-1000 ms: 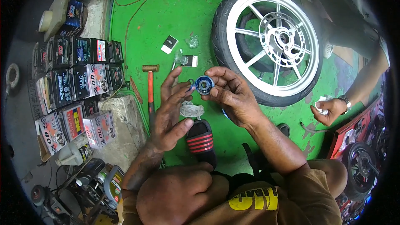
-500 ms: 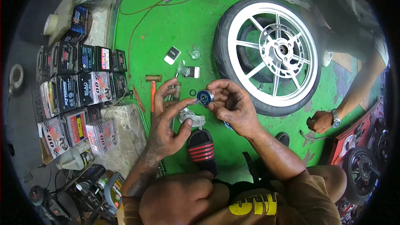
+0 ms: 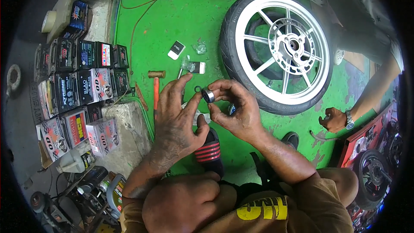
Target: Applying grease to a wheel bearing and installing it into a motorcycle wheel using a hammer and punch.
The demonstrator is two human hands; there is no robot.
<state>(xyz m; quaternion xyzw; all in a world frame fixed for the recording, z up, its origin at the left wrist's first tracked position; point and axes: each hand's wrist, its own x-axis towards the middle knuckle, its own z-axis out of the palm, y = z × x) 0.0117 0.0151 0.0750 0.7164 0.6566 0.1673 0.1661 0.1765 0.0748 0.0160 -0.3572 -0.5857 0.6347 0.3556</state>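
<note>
A small steel bearing [image 3: 208, 96] is pinched upright between the thumb and fingers of my right hand [image 3: 235, 112], its silver outer side toward the camera. My left hand [image 3: 174, 121] is open beside it, the index fingertip at the bearing's left edge and the other fingers spread. Just behind it a dark washer [image 3: 198, 89] lies on the green floor [image 3: 155, 30]. A pale crumpled wrapping [image 3: 201, 116] and a blue round item [image 3: 231, 109] are partly hidden by my hands. A hammer with a red handle [image 3: 156, 95] lies left of my left hand.
A white wheel with tyre [image 3: 235, 39] lies at upper right, beside another person's hand [image 3: 332, 123] and leg. Stacked batteries [image 3: 84, 56] line the left. Small boxes [image 3: 176, 49], plastic bags [image 3: 199, 47] and a cord lie ahead. A red panel [image 3: 351, 144] stands at right.
The bearing has turned from showing its blue face to showing its silver side. My left hand has rotated to show more of its back. The other person's white cloth is no longer visible.
</note>
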